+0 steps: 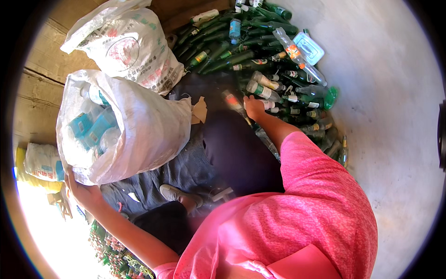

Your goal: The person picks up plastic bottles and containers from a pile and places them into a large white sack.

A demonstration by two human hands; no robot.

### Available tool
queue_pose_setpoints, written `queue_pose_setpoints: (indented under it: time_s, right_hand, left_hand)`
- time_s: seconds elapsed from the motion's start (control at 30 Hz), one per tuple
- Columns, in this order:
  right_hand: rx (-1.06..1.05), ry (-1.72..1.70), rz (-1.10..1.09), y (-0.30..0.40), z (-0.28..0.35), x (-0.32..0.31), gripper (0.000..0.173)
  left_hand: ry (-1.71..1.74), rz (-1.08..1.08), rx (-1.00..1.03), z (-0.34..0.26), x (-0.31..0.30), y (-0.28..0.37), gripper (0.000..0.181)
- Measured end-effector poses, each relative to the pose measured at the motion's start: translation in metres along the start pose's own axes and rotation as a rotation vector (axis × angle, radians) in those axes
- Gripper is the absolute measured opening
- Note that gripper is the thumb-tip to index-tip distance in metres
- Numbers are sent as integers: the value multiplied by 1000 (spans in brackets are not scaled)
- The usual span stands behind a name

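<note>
My left hand [83, 193] grips the lower rim of a white woven sack [150, 129] lying on its side, its mouth towards me. Plastic bottles and blue-labelled containers [94, 130] show inside the sack. My right hand [254, 107] reaches into a heap of bottles on the right, its fingers curled. Beside it is a plastic bottle with a pale pink label [267, 104], partly behind the hand. A blurred bottle with a red label [231, 99] is just left of my fingers. Whether the right hand holds either bottle is hidden.
Green glass bottles [226, 62] lie piled along the pale wall [376, 87]. On the pile are an orange-labelled plastic bottle [292, 50] and a clear plastic tray [309, 48]. Behind the open sack stands a printed woven sack [129, 48]. A dark sheet [188, 157] covers the floor.
</note>
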State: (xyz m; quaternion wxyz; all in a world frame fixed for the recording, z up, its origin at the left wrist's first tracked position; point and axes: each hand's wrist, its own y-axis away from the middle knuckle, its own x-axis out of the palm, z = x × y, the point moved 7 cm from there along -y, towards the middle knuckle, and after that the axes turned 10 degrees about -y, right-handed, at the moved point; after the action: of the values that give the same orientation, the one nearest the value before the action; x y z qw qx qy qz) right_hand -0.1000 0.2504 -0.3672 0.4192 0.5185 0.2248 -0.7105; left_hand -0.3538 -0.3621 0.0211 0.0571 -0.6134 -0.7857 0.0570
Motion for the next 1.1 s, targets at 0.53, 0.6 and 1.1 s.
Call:
queue_pose_setpoints:
  time_s: [0.53, 0.6, 1.1]
  right_hand:
    - [29, -538, -351, 23, 66, -163, 55]
    - [-65, -665, -482, 21, 87, -200, 62]
    - [-860, -1184, -289, 75, 446, -446, 44]
  left_hand:
    - [421, 82, -28, -15, 26, 20, 9]
    - [402, 104, -21, -9, 25, 18, 9]
    - [369, 36, -17, -23, 28, 25, 12]
